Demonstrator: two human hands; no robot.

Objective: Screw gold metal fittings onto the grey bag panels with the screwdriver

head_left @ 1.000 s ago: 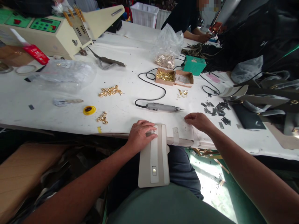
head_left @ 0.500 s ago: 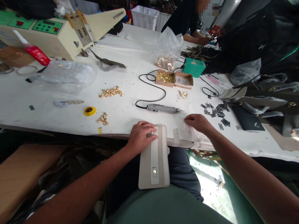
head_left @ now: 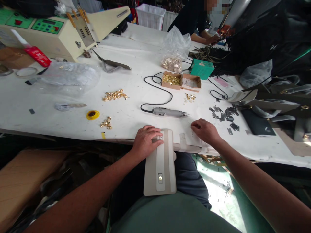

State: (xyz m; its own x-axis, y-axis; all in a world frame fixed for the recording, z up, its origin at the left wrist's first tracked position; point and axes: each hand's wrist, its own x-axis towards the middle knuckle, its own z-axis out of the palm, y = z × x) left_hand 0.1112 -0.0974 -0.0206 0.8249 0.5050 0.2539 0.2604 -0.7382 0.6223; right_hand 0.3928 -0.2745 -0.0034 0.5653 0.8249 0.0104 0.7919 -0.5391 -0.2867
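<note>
A beige flat panel with a lighter strip down it overhangs the table's front edge toward my lap. A gold round stud shows in a small cut-out near the strip's lower end. My left hand is closed over the panel's upper left part, its fingertips at a small fitting on the strip. To the right, my right hand rests by the table surface with its fingertips pinched together; whatever is between them is hidden. A grey electric screwdriver lies just beyond both hands, its bit pointing right.
Small gold parts lie beyond the screwdriver, before a cardboard box of gold pieces. Black metal plates are scattered at right. Gold hardware and a yellow tape roll sit left. A co-worker's hand is across the table.
My right hand has shifted slightly, its wrist turning a little and its fingers curling more. My left hand and the panel stay nearly in place.
</note>
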